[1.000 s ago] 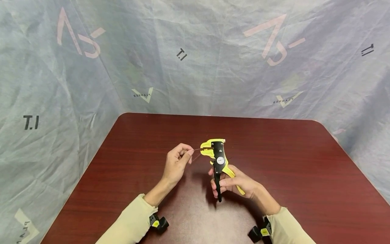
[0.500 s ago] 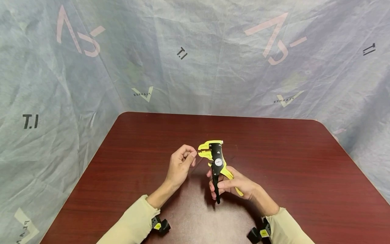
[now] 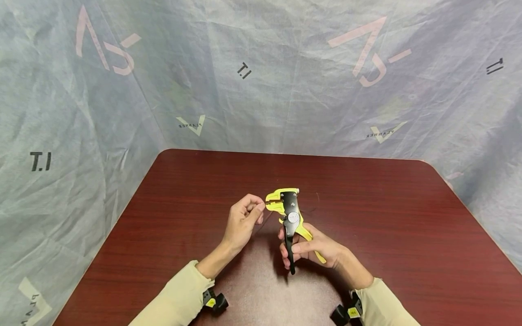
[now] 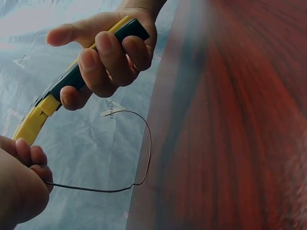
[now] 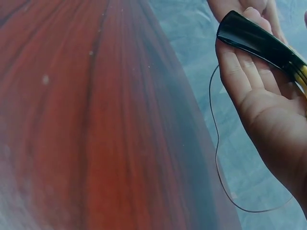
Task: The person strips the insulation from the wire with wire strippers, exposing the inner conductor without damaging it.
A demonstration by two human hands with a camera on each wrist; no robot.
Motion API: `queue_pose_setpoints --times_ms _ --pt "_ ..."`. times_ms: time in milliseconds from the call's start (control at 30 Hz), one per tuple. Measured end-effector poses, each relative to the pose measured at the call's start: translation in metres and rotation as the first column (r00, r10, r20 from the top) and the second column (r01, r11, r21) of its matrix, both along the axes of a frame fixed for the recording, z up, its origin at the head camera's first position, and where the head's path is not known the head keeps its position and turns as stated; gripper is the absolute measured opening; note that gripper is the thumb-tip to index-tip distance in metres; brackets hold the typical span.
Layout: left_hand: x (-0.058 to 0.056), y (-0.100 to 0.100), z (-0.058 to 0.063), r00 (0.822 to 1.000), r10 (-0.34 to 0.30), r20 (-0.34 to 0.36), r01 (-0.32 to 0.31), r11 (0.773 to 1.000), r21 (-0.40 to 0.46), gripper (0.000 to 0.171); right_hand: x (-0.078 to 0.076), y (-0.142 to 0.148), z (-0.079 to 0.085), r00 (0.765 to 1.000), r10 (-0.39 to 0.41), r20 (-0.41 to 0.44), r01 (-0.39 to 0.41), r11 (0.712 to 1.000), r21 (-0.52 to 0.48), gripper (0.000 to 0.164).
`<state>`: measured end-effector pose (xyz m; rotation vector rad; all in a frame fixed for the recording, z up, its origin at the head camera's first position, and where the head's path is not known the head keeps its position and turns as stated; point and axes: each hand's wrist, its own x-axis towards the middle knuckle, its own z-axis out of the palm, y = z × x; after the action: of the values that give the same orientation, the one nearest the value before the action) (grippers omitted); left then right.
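My right hand [image 3: 320, 248] holds a yellow and black wire stripper [image 3: 291, 210] upright over the middle of the table, fingers curled round its handles. The tool's yellow nose points left. My left hand [image 3: 240, 222] pinches a thin dark wire between thumb and forefinger, right at that nose. The wire's end lies in the stripper's slot, though how deep I cannot tell. In the left wrist view, the rest of the wire [image 4: 150, 143] leaves the left hand in a loose, bent loop. The black handle [image 5: 254, 40] crosses the right hand's fingers in the right wrist view.
Beneath both hands is a dark red wood-grain table [image 3: 195, 181] with rounded far corners. Grey printed cloth [image 3: 265, 99] hangs behind it and along its sides. Black wrist cameras [image 3: 216, 304] are strapped at both cuffs.
My left hand has moved slightly right, up against the stripper's nose, so the short stretch of wire between them no longer shows. The stripper has shifted slightly left and down.
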<state>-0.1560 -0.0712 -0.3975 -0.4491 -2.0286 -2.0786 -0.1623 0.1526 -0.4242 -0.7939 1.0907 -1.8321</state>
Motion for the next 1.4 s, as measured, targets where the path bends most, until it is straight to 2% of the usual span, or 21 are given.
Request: queue_pose_setpoints --times_ms 400,600,833,967,1100,1233,1400 --pt "0.001 -0.001 0.0 1.0 -0.018 0.004 0.018 1.0 0.022 0.012 0.001 -0.001 -0.001 1.0 -0.002 -0.021 0.002 1.0 0.02 0.024" --pt "0.002 -0.001 0.001 0.999 -0.032 0.007 0.032 0.999 0.024 0.012 0.003 -0.001 -0.001 0.998 -0.034 -0.051 0.038 0.996 0.076 0.021" --pt "0.002 -0.002 0.0 0.999 -0.039 0.002 0.039 0.999 0.024 0.011 0.007 -0.002 -0.003 0.998 -0.04 -0.047 0.044 0.995 0.088 0.027" --pt "0.001 -0.003 -0.001 0.999 -0.027 -0.018 0.027 0.999 0.02 0.011 0.013 -0.007 -0.004 0.992 -0.099 -0.074 0.105 0.99 0.089 0.027" --pt "-0.001 -0.003 -0.002 1.0 -0.013 -0.005 0.014 1.0 0.02 0.011 0.019 -0.014 -0.002 0.978 -0.186 -0.089 0.196 0.973 0.12 0.022" --pt "-0.001 -0.004 -0.003 1.0 -0.01 0.023 0.01 1.0 0.02 0.011 0.025 -0.017 0.002 0.967 -0.25 -0.042 0.254 0.951 0.175 0.021" --pt "-0.002 -0.003 -0.004 0.999 -0.005 0.032 0.005 1.0 0.015 0.011 0.029 -0.02 0.004 0.951 -0.308 0.032 0.292 0.926 0.239 0.027"
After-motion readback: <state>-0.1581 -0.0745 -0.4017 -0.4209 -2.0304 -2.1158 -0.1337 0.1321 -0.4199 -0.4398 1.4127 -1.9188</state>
